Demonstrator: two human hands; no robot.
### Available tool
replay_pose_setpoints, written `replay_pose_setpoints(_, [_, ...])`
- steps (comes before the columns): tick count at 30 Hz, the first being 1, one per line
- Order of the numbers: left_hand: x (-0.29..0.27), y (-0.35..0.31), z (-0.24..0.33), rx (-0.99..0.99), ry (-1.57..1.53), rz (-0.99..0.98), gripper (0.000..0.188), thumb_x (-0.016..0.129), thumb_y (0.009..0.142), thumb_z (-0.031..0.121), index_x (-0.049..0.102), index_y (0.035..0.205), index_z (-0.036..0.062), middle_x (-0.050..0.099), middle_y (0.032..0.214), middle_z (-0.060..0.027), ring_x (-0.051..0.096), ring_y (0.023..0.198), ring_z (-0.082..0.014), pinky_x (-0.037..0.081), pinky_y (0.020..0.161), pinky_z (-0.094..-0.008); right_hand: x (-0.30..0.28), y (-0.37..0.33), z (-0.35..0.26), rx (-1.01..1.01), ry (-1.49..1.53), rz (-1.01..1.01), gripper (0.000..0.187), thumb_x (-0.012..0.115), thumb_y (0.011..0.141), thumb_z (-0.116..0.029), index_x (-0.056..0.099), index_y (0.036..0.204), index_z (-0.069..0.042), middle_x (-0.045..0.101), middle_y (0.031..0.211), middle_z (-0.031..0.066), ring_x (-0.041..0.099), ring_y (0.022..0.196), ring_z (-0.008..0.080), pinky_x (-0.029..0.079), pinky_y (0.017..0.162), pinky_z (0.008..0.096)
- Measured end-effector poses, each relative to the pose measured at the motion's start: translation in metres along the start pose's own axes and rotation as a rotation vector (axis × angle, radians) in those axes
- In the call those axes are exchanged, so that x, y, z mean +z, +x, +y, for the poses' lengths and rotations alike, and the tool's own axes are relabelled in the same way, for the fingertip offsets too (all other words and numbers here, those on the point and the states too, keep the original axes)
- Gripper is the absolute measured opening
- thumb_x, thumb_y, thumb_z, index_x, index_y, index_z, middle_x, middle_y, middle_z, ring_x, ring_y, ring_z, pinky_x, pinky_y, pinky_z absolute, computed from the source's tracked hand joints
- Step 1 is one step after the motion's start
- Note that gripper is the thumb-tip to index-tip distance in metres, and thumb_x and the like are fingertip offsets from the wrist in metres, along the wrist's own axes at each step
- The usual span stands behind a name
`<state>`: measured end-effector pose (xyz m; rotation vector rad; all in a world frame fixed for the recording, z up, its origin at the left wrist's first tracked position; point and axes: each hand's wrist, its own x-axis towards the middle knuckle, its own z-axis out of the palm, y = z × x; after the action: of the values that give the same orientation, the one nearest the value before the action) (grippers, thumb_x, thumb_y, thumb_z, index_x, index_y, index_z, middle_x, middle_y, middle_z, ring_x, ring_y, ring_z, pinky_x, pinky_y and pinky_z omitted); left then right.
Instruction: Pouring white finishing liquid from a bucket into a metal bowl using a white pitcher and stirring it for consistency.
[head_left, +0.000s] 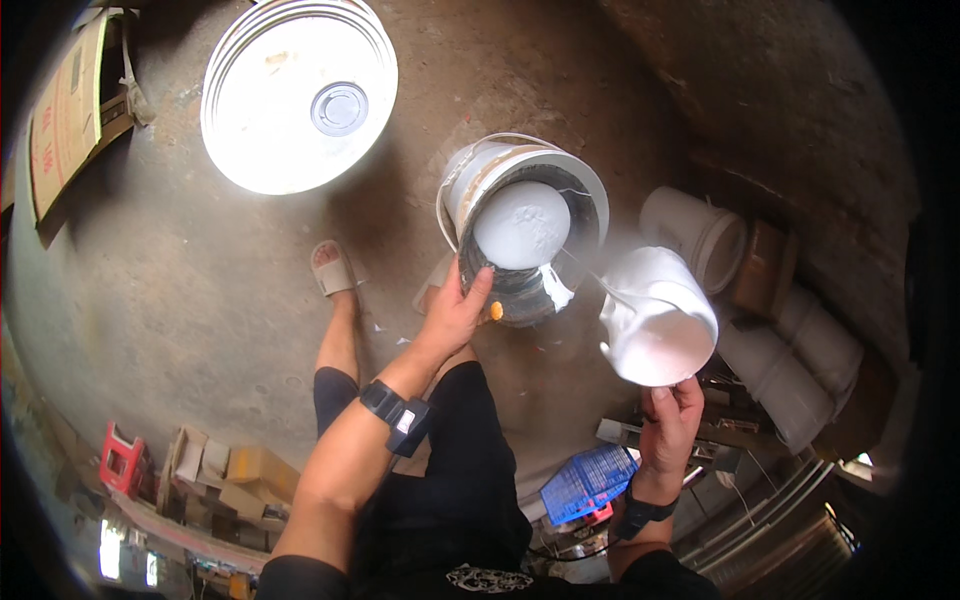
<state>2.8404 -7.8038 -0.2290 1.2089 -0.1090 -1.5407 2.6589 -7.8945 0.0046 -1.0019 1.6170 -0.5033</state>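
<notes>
A white bucket [594,190] with a wire handle is tipped toward me in the middle of the view. Its dark, smeared inside holds a pool of thick white liquid [522,228]. My left hand [458,312] grips the near left rim, thumb inside and the other fingers hidden behind the wall. Right of the bucket, my right hand [670,425] holds a white cup [668,345] by its edge. White liquid coats the cup, and a thin strand of it stretches from there toward the bucket. An orange spot [496,311] shows on the rim beside my left thumb.
At the upper left stands a big white drum [285,120] with a round cap in its top. A cardboard box [68,125] is at the far left. White buckets [690,238] lie along the right wall beside a brown box [762,265]. Behind me are a blue crate [588,484] and a red stool [123,460].
</notes>
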Motion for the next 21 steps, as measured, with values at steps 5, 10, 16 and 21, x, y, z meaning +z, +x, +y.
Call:
replay_pose_setpoints(5, [-0.03,-0.002,0.004,-0.04,0.12,-0.019,0.055,0.051,0.097,0.033,0.034,0.139,0.0021,0.049,0.13,-0.0096,0.045,0.118,-0.0163,0.035,0.101,-0.0303,-0.012,0.012,0.022,0.105,0.258,-0.077,0.053,0.058,0.071,-0.018,0.051,0.119,0.002,0.061,0.102,0.0085,0.05,0.071,0.0119,0.036,0.055,0.0215])
replay_pose_setpoints(10, [-0.053,-0.004,0.028,-0.062,0.223,-0.076,0.054,0.048,0.097,0.032,0.032,0.14,0.0016,0.048,0.132,-0.011,0.042,0.122,-0.0172,0.032,0.103,-0.0301,-0.02,0.053,0.049,0.151,0.476,-0.093,0.046,0.05,0.068,-0.018,0.053,0.111,-0.002,0.051,0.083,0.0021,0.042,0.065,0.0128,0.033,0.052,0.0234])
replay_pose_setpoints(16, [-0.069,-0.015,0.046,-0.152,0.471,0.009,0.048,0.044,0.099,0.034,0.046,0.127,-0.004,0.055,0.122,-0.0101,0.049,0.114,-0.0186,0.037,0.098,-0.0318,-0.033,0.147,0.117,0.253,0.189,-0.176,0.015,0.046,0.079,-0.019,0.053,0.075,-0.006,0.044,0.062,-0.0005,0.037,0.051,0.0096,0.029,0.044,0.0247])
replay_pose_setpoints(21, [-0.084,-0.021,0.032,-0.216,0.398,0.013,0.046,0.041,0.1,0.032,0.048,0.125,-0.0051,0.055,0.123,-0.0105,0.05,0.112,-0.0193,0.038,0.097,-0.0327,0.039,0.256,0.218,-0.007,-0.642,-0.354,0.028,0.042,0.09,-0.023,0.061,0.09,-0.003,0.061,0.079,0.0084,0.058,0.067,0.0196,0.046,0.057,0.0344])
